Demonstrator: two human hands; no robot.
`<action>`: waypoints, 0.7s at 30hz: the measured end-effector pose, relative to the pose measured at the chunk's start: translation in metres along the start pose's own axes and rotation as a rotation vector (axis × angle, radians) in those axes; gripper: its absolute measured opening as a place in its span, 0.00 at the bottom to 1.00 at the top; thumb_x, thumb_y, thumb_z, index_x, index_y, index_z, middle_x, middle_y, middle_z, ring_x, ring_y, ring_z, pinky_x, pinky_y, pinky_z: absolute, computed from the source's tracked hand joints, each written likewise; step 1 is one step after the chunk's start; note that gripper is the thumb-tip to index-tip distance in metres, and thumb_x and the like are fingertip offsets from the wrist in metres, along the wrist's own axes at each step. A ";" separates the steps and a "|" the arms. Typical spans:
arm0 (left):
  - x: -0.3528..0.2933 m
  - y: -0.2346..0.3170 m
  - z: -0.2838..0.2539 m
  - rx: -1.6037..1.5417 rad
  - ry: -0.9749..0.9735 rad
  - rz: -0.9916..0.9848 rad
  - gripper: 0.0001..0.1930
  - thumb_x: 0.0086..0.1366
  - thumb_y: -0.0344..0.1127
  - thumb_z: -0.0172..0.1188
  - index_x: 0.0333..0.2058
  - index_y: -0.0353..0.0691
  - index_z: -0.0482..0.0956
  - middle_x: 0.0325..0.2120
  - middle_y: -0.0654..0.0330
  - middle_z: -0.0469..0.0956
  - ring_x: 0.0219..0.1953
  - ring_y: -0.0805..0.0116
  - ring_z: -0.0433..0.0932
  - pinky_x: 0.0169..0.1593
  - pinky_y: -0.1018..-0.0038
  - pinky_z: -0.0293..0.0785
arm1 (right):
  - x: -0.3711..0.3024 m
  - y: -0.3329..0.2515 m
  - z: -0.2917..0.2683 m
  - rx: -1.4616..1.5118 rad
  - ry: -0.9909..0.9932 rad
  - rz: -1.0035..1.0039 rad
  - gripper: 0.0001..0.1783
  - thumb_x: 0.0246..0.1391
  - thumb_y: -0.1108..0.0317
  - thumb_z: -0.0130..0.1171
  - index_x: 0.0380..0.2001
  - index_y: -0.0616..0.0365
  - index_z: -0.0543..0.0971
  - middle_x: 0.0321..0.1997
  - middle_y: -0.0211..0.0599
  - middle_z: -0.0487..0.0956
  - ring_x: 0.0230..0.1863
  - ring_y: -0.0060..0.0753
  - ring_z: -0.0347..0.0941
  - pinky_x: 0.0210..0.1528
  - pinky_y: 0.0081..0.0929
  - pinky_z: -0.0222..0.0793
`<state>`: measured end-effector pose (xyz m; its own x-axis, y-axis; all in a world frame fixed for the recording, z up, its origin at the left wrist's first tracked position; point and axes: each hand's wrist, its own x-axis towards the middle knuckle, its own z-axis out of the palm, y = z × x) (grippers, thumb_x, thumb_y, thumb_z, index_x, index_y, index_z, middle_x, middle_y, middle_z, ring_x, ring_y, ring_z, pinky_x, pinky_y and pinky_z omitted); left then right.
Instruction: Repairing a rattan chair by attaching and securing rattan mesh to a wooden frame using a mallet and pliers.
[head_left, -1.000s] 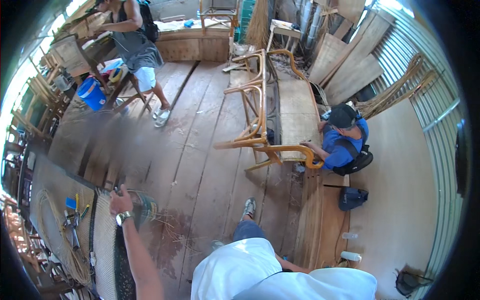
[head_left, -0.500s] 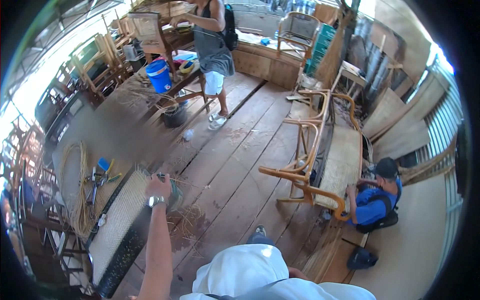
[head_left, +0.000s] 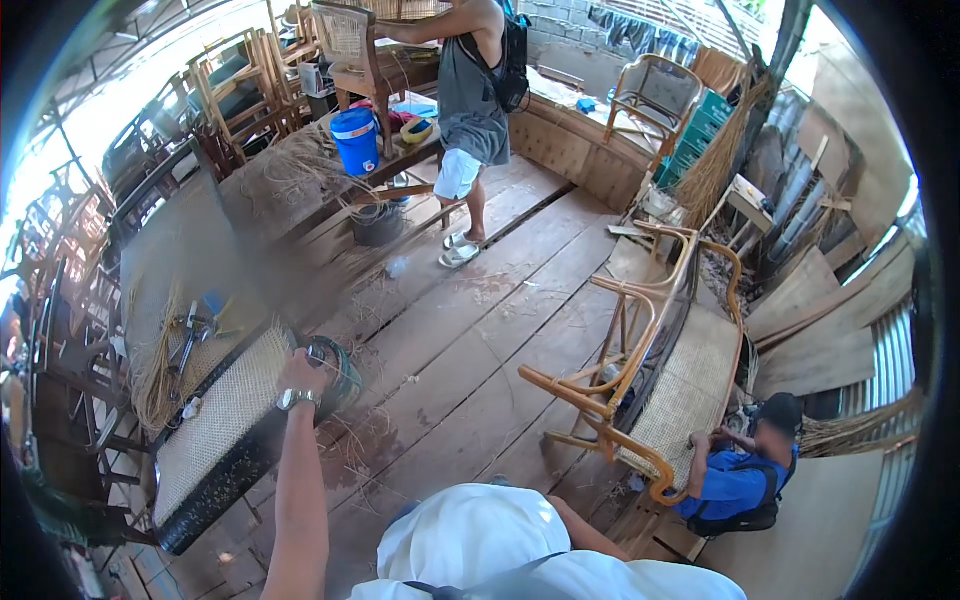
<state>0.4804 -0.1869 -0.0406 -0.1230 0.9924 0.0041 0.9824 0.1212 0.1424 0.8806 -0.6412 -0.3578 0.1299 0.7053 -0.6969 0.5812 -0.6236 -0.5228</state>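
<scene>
Lying to the left, the woven cane panel (head_left: 222, 425) runs its long axis up-right toward the left hand (head_left: 303, 376), the nearer, beside its far end (the right hand is out of view); whether those fingers grip anything, I cannot tell.

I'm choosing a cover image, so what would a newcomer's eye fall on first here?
Probably the cane-seated settee with curved arms at right, where a person in a bright blue shirt is bent low beside it. Next, perhaps, the vivid blue cooler at upper left, near a standing person. At lower left, the wearer's left hand, below a shiny watch-free fingertip line, sits near the woven panel's upper end.
</scene>
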 end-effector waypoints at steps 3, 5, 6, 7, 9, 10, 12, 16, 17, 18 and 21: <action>0.004 0.009 0.012 -0.098 0.083 -0.106 0.19 0.57 0.42 0.63 0.47 0.45 0.81 0.48 0.54 0.79 0.49 0.51 0.79 0.51 0.56 0.76 | 0.019 0.012 -0.011 -0.064 -0.071 -0.002 0.32 0.53 0.42 0.58 0.42 0.63 0.83 0.46 0.55 0.82 0.51 0.54 0.78 0.52 0.43 0.73; 0.007 0.006 0.011 -0.002 0.047 -0.128 0.15 0.66 0.46 0.55 0.45 0.45 0.81 0.41 0.51 0.82 0.45 0.47 0.82 0.47 0.53 0.77 | 0.024 0.002 -0.019 -0.112 -0.089 0.001 0.32 0.53 0.41 0.57 0.43 0.63 0.83 0.47 0.56 0.82 0.52 0.54 0.78 0.52 0.43 0.73; 0.009 -0.002 0.012 -0.038 0.098 -0.154 0.18 0.68 0.49 0.53 0.45 0.42 0.81 0.39 0.48 0.83 0.45 0.46 0.82 0.47 0.52 0.77 | 0.023 -0.012 -0.024 -0.161 -0.062 0.049 0.32 0.56 0.41 0.56 0.42 0.64 0.83 0.45 0.56 0.82 0.50 0.53 0.79 0.51 0.43 0.73; 0.015 0.001 0.010 -0.017 0.100 -0.154 0.18 0.68 0.49 0.53 0.45 0.42 0.81 0.39 0.48 0.83 0.45 0.46 0.82 0.47 0.52 0.77 | 0.024 -0.017 -0.024 -0.148 -0.077 0.041 0.32 0.56 0.41 0.56 0.42 0.64 0.83 0.45 0.56 0.82 0.50 0.53 0.79 0.51 0.43 0.73; 0.033 0.000 0.010 -0.026 0.070 -0.151 0.22 0.69 0.51 0.50 0.43 0.39 0.82 0.39 0.44 0.82 0.44 0.44 0.81 0.47 0.52 0.77 | 0.029 -0.033 -0.030 -0.052 -0.167 0.137 0.32 0.58 0.42 0.54 0.40 0.66 0.83 0.43 0.55 0.83 0.49 0.52 0.80 0.51 0.44 0.73; 0.039 -0.019 0.010 -0.059 0.114 -0.130 0.24 0.70 0.53 0.49 0.41 0.37 0.83 0.40 0.42 0.82 0.43 0.42 0.81 0.46 0.53 0.76 | 0.030 -0.057 -0.035 -0.054 -0.184 0.126 0.32 0.58 0.42 0.54 0.40 0.66 0.83 0.43 0.55 0.83 0.49 0.52 0.80 0.51 0.44 0.73; 0.052 -0.049 -0.004 -0.074 0.059 -0.180 0.24 0.70 0.53 0.49 0.40 0.37 0.84 0.39 0.41 0.82 0.43 0.42 0.81 0.45 0.53 0.76 | 0.025 -0.157 -0.056 -0.156 -0.430 0.087 0.31 0.61 0.42 0.51 0.46 0.61 0.82 0.45 0.54 0.83 0.48 0.48 0.80 0.52 0.40 0.73; 0.032 -0.019 -0.054 -0.080 0.233 0.362 0.15 0.63 0.43 0.57 0.36 0.37 0.82 0.28 0.45 0.81 0.34 0.44 0.81 0.39 0.51 0.75 | 0.014 -0.330 -0.066 -0.102 -0.390 -0.637 0.27 0.66 0.50 0.48 0.54 0.61 0.74 0.51 0.50 0.79 0.52 0.50 0.76 0.55 0.41 0.69; 0.031 0.010 -0.040 -0.149 0.228 0.449 0.12 0.62 0.39 0.56 0.34 0.37 0.83 0.28 0.46 0.81 0.33 0.46 0.80 0.37 0.54 0.75 | -0.001 -0.384 -0.082 -0.044 -0.443 -0.819 0.18 0.65 0.58 0.51 0.51 0.59 0.76 0.47 0.48 0.80 0.49 0.50 0.77 0.52 0.40 0.71; 0.028 0.053 -0.030 -0.231 0.223 0.558 0.10 0.61 0.35 0.55 0.32 0.38 0.83 0.28 0.46 0.81 0.32 0.48 0.80 0.34 0.56 0.75 | -0.001 -0.408 -0.081 0.004 -0.343 -0.959 0.16 0.64 0.63 0.54 0.50 0.59 0.76 0.46 0.47 0.80 0.48 0.48 0.77 0.51 0.39 0.71; -0.071 0.118 -0.071 -0.514 -0.187 0.806 0.12 0.62 0.38 0.54 0.39 0.38 0.78 0.27 0.50 0.82 0.31 0.53 0.82 0.35 0.57 0.77 | -0.002 -0.515 -0.060 0.034 -0.254 -1.186 0.16 0.60 0.69 0.58 0.50 0.62 0.75 0.47 0.49 0.77 0.50 0.51 0.73 0.53 0.37 0.70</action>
<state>0.5952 -0.2442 0.0467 0.6275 0.7662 0.1386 0.5755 -0.5762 0.5803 0.6290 -0.3012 -0.0581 -0.6321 0.7605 0.1486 0.2103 0.3529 -0.9117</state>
